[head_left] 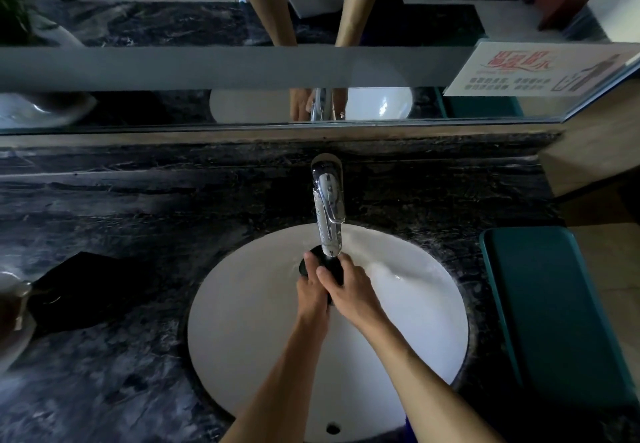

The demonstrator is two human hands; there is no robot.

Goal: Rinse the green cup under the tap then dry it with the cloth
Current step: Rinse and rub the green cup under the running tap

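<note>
Cup [320,264]: small, dark, nearly black in the dim light, green hard to make out; rounded body, mostly hidden by fingers; held over the basin [242,304] directly beneath the tap [329,210] spout, touching or just under its tip. Left hand [311,290]: wrapped round the cup's left side, fingers curled on it, thumb up toward the rim. Right hand [349,290]: clamped on the cup's right side, thumb laid across the front, fingers behind. Both forearms entered from the lower edge, crossing the basin. Water: ran over the far right slope of the white oval basin, pooled with a bright glint; stream itself hidden behind spout and hands. Cloth [72,286]: black, crumpled flat on the dark marble counter [138,390], left of the basin, well apart from the cup. Glass vessel [14,307]: blurred, at the left edge, just beside the cloth. Teal pad [554,314]: right of the basin. Mirror [207,27]: above the counter, with hands and tap reflected. Notice [540,68]: printed, red script, fixed at the mirror's right.
</note>
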